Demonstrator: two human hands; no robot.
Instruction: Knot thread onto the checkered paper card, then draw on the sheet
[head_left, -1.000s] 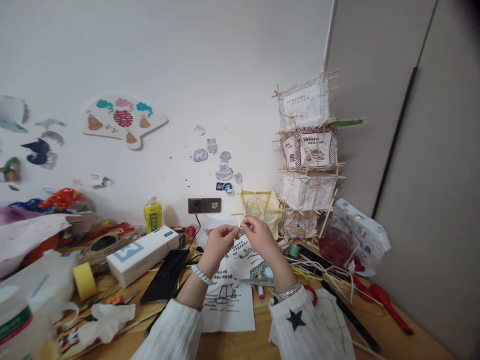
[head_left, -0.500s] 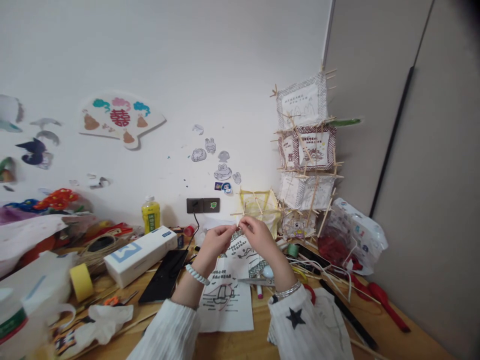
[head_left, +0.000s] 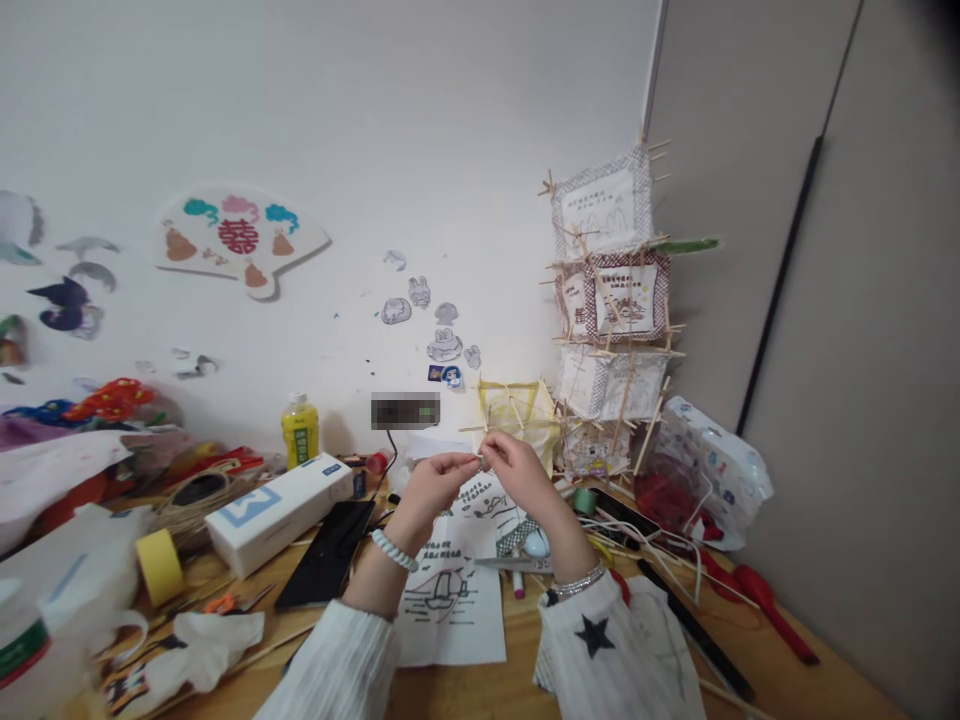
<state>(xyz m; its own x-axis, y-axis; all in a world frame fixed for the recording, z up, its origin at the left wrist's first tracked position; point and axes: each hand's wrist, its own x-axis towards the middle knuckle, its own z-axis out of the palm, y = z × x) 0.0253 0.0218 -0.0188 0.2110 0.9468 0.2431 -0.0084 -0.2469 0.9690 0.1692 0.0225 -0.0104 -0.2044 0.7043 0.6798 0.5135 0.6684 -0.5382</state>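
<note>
Over the middle of the table my left hand and my right hand meet at the fingertips. Both are closed in a pinch, and whatever lies between them is too small to make out. Below them lies a white paper sheet with a black drawing of a sailing boat and written characters. More patterned paper with drawings shows behind and between my wrists. Scissors and a marker with a pink end lie near my right wrist. Just behind my hands stands a small yellow stick-framed lantern.
A tall tower of stick-and-paper lanterns stands at the back right. To the left are a white box, a black phone-like slab, yellow tape and a yellow bottle. White cables and a red strap lie right.
My fingertips have shifted slightly and stay pinched together. The view has moved a little; the things on the table stay where they were.
</note>
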